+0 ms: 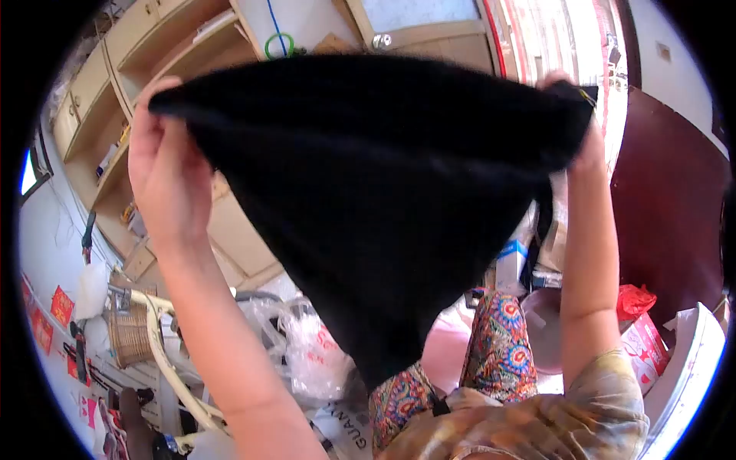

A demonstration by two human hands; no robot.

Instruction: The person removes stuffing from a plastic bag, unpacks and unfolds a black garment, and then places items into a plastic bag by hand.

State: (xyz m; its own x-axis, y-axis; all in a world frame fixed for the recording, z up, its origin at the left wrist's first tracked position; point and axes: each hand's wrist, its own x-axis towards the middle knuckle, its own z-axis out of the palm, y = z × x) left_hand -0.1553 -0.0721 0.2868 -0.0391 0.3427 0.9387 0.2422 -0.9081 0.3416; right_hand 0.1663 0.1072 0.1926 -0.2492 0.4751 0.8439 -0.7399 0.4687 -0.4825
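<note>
A black piece of cloth (368,176) is stretched between my two raised hands and hangs down to a narrow point above my lap. Its exact kind is unclear; a small yellow mark shows at its right corner. My left hand (172,161) pinches the upper left corner between thumb and fingers. At the upper right, my right hand (586,142) grips the other corner, its fingers mostly hidden behind the fabric. A dark strip dangles below the right end. Patterned trousers (506,345) cover my legs under the cloth.
Wooden shelving (100,123) and a door (429,31) stand behind. At lower left are a cream metal frame (157,322) and a woven basket (130,333). Clear plastic bags (314,356) lie near my knees. A dark red panel (667,192) rises at right, with a red bag (635,300) below.
</note>
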